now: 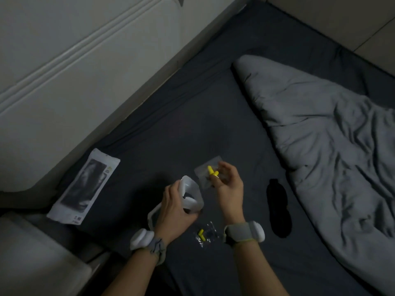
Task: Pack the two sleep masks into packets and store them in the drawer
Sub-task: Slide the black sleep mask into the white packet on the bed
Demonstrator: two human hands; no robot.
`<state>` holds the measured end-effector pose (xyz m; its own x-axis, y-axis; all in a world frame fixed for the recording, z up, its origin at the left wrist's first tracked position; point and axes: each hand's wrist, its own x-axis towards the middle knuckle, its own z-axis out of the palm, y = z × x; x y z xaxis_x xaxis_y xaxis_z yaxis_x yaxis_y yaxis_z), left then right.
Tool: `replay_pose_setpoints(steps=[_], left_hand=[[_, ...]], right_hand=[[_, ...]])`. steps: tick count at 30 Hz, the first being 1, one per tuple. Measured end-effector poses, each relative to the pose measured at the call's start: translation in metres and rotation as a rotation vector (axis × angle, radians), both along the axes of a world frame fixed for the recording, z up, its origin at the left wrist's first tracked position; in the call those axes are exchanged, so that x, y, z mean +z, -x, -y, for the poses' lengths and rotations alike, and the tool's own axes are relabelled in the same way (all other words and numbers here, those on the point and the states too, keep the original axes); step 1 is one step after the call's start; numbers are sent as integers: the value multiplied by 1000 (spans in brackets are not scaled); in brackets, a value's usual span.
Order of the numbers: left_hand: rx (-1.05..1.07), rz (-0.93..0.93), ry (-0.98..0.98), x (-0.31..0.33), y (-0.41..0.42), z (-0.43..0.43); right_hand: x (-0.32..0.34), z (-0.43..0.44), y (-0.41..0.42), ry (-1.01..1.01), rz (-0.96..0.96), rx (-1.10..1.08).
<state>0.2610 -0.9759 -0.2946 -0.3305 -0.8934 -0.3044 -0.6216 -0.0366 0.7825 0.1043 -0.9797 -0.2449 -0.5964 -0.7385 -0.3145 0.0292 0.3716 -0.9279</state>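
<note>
place: home bedroom | dark-sheeted bed [192, 124] is filling the view | grey duvet [331, 135] is lying rumpled along its right side | pale padded headboard [64, 71] is running along its left edge

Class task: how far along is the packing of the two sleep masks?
Done, it seems: a dark item, likely one mask, sits in the open packet the left hand grips. In hand: the right hand pinches a clear bag of yellow earplugs beside that packet's mouth. Left: the second mask lies loose on the sheet, the other packet lies flat by the bed's edge, and no drawer is in view.
</note>
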Motion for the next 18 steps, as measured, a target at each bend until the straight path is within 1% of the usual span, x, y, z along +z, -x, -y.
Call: replay_pose_setpoints(steps=[4,6,10,13,15,18], left_hand=[[-21,-134,50,44,23,-10],[1,-205,89,56,28,-12],[42,-295,149,90,41,-28],[91,-327,196,114,52,-41],[105,-286,231,127,57,-49],[79,-256,324,148,63,-56]], right_hand=[[69,-30,2,112,-203,95],[85,-37,2,133,-311,136],[116,-64,7,187,-594,255],[137,-83,9,248,-826,265],[149,-90,9,332,-977,278],[162,-101,12,371,-1100,278]])
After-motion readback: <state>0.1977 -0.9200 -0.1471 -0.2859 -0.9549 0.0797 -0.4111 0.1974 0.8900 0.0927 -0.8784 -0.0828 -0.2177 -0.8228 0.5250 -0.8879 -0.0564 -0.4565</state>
